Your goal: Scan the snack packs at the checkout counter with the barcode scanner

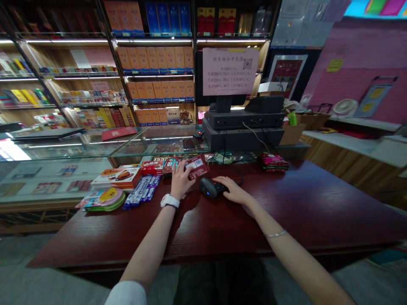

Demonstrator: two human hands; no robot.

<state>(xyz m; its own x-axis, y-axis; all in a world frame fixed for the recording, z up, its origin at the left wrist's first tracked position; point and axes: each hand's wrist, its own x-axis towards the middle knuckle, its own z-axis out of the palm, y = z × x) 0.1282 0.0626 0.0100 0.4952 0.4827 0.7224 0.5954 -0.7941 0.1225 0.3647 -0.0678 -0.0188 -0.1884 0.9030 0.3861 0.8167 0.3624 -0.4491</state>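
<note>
My left hand [182, 180], with a white watch on its wrist, is closed on a dark red box [197, 166] with a white barcode label facing up. My right hand [233, 189] lies over the handle of a black barcode scanner [208, 187], fingers around it. The scanner rests on the dark red wooden table, its head toward the box and a blue light lit on it. To the left of my left hand lie blue-wrapped snack bars [143, 191], an orange and white box [117, 177], a round colourful package [104, 199] and red packets [152, 166].
A cash register screen [230, 72] with a paper sign stands behind the table [305, 212]. Red packets [273, 162] are stacked at the right. A glass display counter [57, 178] is at left, and shelves of boxes [155, 61] line the back. A cable runs behind the scanner.
</note>
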